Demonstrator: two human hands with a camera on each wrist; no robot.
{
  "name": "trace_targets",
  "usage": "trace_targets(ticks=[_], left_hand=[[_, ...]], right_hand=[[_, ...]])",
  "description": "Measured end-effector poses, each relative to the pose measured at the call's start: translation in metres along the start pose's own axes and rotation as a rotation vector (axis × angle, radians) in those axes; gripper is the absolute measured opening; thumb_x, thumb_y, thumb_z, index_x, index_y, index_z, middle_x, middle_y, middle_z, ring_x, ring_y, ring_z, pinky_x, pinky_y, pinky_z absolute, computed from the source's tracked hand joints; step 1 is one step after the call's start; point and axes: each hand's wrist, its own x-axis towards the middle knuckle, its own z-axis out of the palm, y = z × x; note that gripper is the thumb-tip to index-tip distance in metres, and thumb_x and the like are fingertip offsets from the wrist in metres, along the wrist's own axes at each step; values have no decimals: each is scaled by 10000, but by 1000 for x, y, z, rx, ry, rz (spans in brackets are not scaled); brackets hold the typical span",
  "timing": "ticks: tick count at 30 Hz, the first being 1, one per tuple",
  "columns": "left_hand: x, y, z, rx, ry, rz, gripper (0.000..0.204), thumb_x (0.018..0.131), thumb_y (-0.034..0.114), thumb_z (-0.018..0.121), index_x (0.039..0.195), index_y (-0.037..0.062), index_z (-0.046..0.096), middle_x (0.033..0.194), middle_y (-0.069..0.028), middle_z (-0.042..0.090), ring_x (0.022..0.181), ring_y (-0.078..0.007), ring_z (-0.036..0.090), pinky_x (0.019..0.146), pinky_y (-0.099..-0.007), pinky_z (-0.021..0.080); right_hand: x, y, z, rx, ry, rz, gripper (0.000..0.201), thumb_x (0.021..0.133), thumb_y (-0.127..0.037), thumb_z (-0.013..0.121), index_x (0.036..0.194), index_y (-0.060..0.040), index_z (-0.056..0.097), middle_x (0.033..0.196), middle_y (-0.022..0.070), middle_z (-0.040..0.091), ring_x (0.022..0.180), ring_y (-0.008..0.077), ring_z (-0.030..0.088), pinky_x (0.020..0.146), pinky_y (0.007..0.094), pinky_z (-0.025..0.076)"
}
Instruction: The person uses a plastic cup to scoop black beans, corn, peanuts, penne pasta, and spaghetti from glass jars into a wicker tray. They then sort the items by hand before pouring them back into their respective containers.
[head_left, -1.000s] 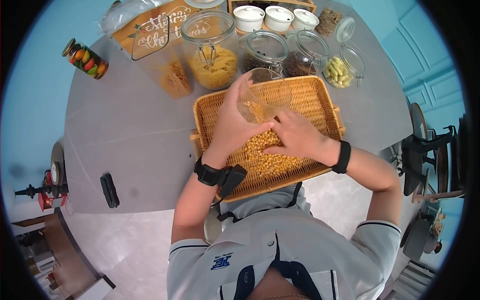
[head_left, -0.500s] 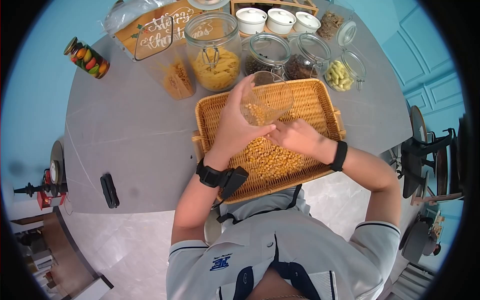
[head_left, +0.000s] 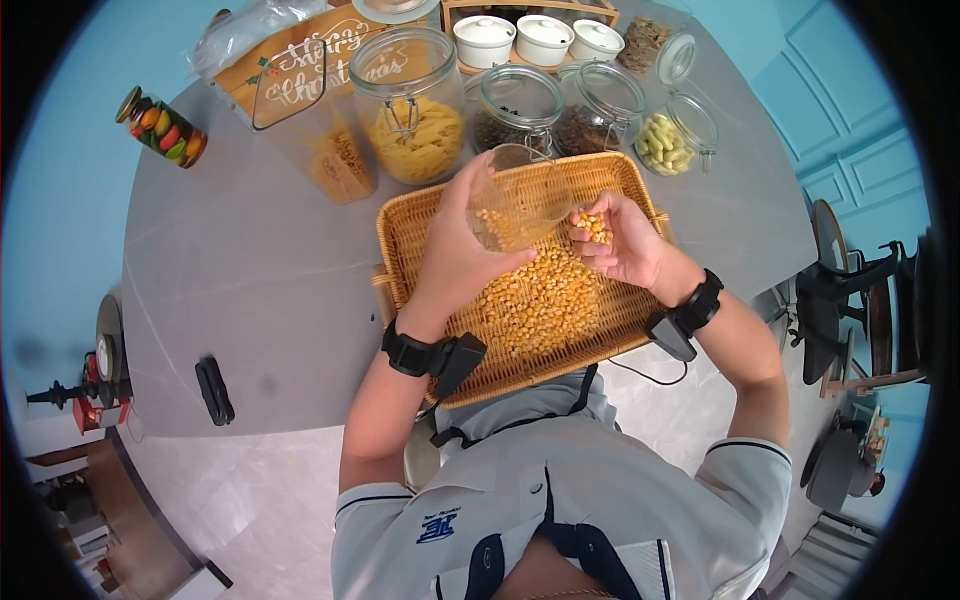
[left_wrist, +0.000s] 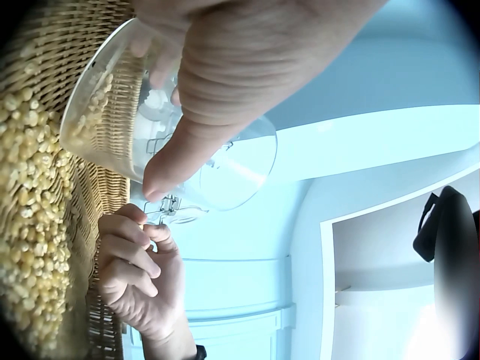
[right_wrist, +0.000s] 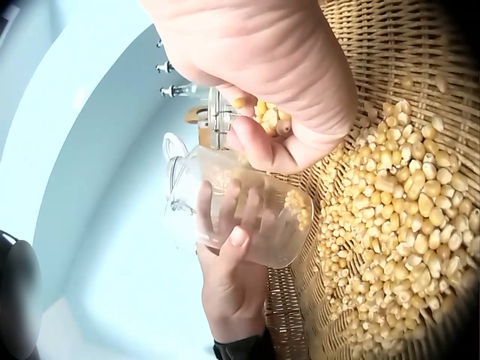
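My left hand grips a clear glass jar from its left side, thumb along the wall, tilted over the wicker tray. A small amount of corn kernels lies at the jar's bottom, seen through the glass in the right wrist view. Beside the jar's mouth, my right hand is turned palm up with fingers curled round a handful of corn kernels. More loose kernels are spread over the tray below both hands.
Behind the tray stand a pasta jar, two clip-top jars of dark contents and a jar of pale green pieces. A tall clear container is at the left. White lidded pots line the back.
My right hand has risen from the kernels in the tray, moved right and turned palm up with a handful. The left hand still holds the tilted jar in nearly the same place.
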Motion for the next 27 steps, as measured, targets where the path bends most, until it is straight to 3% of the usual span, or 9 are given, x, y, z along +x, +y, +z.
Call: trace_targets(ticks=[5,8,11,14,17,20,24,27], left_hand=[[0,2,0,13,-16,-4,1032,620,93,916,1516,45,405,1438,-161,545,1358,-298,513,1140,-397,408],[0,0,0,10,-28,-6,1035,619,94,916,1517,42,404,1448,-167,540,1369,-299,506,1144,-397,404],[0,-1,0,-1,-50,-15,1035,620,98,915,1518,38,404,1469,-175,528,1383,-304,497,1150,-398,400],[0,1,0,13,-73,-25,1031,622,97,911,1519,39,405,1489,-183,516,1394,-309,491,1157,-399,395],[-1,-1,0,16,-91,-16,1025,625,91,905,1520,45,407,1493,-178,514,1393,-314,492,1160,-402,393],[-1,-1,1,10,-103,8,1020,628,90,903,1520,51,411,1493,-166,516,1393,-316,491,1162,-404,391],[0,4,-1,81,-154,28,1047,643,109,922,1533,13,380,1500,-157,511,1416,-254,471,1185,-369,356],[0,4,-1,95,-163,27,1052,641,117,926,1534,13,379,1497,-156,517,1415,-256,473,1186,-368,355]], right_hand=[[0,3,18,-90,177,-138,157,880,-236,541,876,-81,566,766,39,512,612,126,452,513,255,384],[-3,4,30,1,177,-177,159,889,-254,561,841,-104,542,743,38,510,653,137,474,558,267,410],[-1,2,25,127,157,-155,209,939,-266,547,789,-130,495,680,-1,474,574,115,439,480,245,363],[9,-6,-9,288,-60,-62,280,1002,-256,498,746,-153,448,619,-46,419,474,87,365,392,231,276],[6,-14,3,430,0,-186,302,1028,-217,472,732,-167,439,585,-69,377,412,70,290,347,233,198],[2,-23,13,438,-108,-275,309,1026,-193,473,720,-172,427,585,-61,383,417,72,302,353,237,221],[3,-25,40,348,-71,-458,313,1014,-207,493,717,-166,407,583,-47,382,421,77,308,357,243,217],[5,-19,64,201,23,-556,321,1007,-230,511,717,-159,394,591,-28,392,427,86,319,366,247,219]])
